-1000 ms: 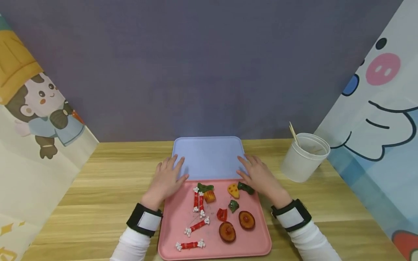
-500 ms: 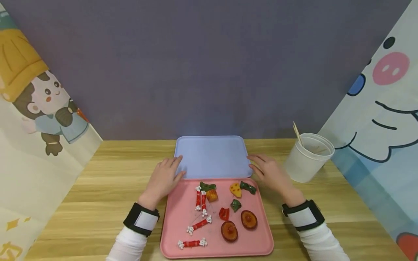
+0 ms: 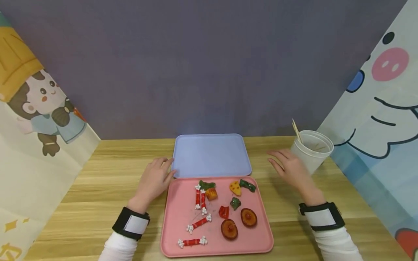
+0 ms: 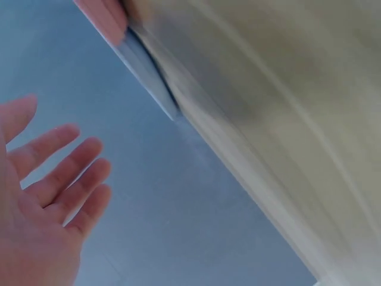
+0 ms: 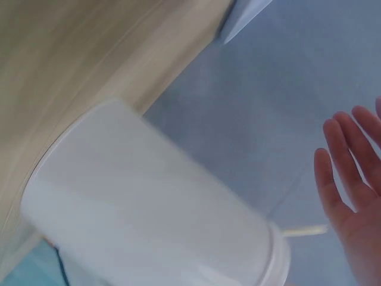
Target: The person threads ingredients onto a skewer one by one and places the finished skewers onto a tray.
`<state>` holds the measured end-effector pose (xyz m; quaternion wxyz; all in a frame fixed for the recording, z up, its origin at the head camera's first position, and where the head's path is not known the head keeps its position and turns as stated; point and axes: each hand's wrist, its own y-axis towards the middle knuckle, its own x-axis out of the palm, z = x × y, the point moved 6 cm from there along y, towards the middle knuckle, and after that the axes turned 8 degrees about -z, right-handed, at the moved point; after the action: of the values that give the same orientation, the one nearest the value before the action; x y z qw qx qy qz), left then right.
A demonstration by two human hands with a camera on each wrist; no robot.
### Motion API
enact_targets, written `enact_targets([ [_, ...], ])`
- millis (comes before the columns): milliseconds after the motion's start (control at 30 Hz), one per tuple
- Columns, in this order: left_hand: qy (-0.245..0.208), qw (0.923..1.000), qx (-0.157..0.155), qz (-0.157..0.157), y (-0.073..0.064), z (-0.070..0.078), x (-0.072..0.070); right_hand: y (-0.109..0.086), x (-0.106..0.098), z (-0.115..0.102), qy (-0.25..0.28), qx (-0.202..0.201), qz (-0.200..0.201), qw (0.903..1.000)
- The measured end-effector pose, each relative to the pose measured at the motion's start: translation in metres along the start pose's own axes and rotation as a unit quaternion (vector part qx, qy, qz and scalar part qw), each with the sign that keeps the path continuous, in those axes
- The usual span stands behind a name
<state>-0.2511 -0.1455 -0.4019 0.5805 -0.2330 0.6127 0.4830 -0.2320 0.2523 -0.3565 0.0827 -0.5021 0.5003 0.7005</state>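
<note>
My left hand (image 3: pixel 152 182) hovers by the near left corner of a light blue tray (image 3: pixel 210 156), fingers spread and holding nothing. In the left wrist view its palm and relaxed fingers show. To the right of that tray, my right hand (image 3: pixel 294 173) is in the air just in front of a white bucket (image 3: pixel 303 154), fingers loosely bent, gripping nothing. Thin wooden sticks (image 3: pixel 296 131) lean out of the bucket. Nearer lies a pink tray (image 3: pixel 174 217) with toy food: red-and-white bone-shaped pieces (image 3: pixel 193 242), brown mushroom-like slices (image 3: pixel 229 229), a corn piece (image 3: pixel 211 194) and a yellow wedge (image 3: pixel 235 188).
Green pieces (image 3: pixel 248 185) and a red piece (image 3: pixel 224 212) also lie on the pink tray. The two trays meet edge to edge on a wooden table (image 3: pixel 107 174). A grey wall panel (image 3: pixel 209 72) stands behind, and printed panels flank both sides.
Both hands have drawn away from the blue tray's sides. The right hand has moved right, toward the bucket; the left has shifted slightly left. The trays and food appear to stay put.
</note>
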Motion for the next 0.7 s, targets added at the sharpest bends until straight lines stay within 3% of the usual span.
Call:
enact_targets([
  [167, -0.002, 0.9998, -0.003, 0.017, -0.008, -0.008, -0.006, -0.013, -0.012, 0.012, -0.006, 0.021, -0.01, 0.9997],
  [400, 0.001, 0.9997, -0.019, 0.015, -0.016, -0.018, -0.015, -0.03, -0.033, 0.024, -0.007, 0.026, 0.048, 0.9985],
  [700, 0.016, 0.9994, -0.02, 0.022, -0.024, -0.03, -0.019, -0.05, -0.058, 0.039, -0.018, 0.071, 0.078, 0.9943],
])
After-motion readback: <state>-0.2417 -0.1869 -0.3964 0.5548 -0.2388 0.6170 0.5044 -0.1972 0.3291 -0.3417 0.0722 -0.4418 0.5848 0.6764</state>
